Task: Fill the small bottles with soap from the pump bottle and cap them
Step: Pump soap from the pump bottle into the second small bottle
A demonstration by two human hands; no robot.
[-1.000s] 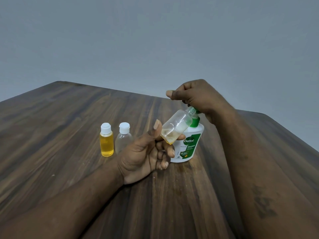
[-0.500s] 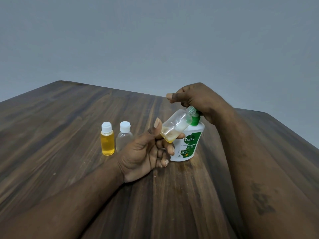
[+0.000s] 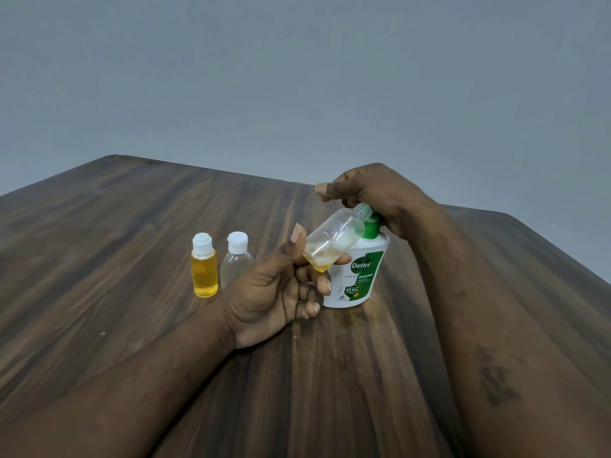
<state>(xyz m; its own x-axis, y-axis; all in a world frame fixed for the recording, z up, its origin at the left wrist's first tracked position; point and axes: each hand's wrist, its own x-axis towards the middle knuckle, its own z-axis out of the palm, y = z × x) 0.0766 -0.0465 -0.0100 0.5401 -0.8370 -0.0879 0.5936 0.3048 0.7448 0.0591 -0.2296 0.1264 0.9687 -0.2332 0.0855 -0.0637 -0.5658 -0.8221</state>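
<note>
The pump bottle point(image 3: 360, 279) stands upright on the dark wooden table point(image 3: 132, 226), a white body with a green Dettol label and a green collar at the neck; its walls are opaque, so the soap level inside cannot be told. The right hand point(image 3: 373, 193) sits on top of it, fingers point(image 3: 350, 201) curled down over the pump head and hiding it, thumb stuck out toward 9 o'clock. Just in front of the pump bottle, at its 10 o'clock, the left hand point(image 3: 274, 292) pinches the open small bottle point(image 3: 334, 239) by its base between thumb and fingertips, the other fingers loosely curled beneath. This clear bottle has no cap and is tilted, its threaded mouth pointing to 1 o'clock and tucked up under the right hand beside the green collar. It holds only a thin pool of yellow soap gathered in the low corner, with a pale, cloudy smear along the lower wall; the rest is air. Well off at 9 o'clock from the pump bottle stand two more small bottles side by side, upright. The full small bottle point(image 3: 205, 269) is filled with yellow soap up to its shoulder and closed with a white cap point(image 3: 202, 242). At its 3 o'clock, the empty small bottle point(image 3: 234, 262) is clear with nothing visible in it, capped likewise, its lower part hidden behind the left hand. A plain grey wall point(image 3: 297, 77) rises at 12 o'clock.
</note>
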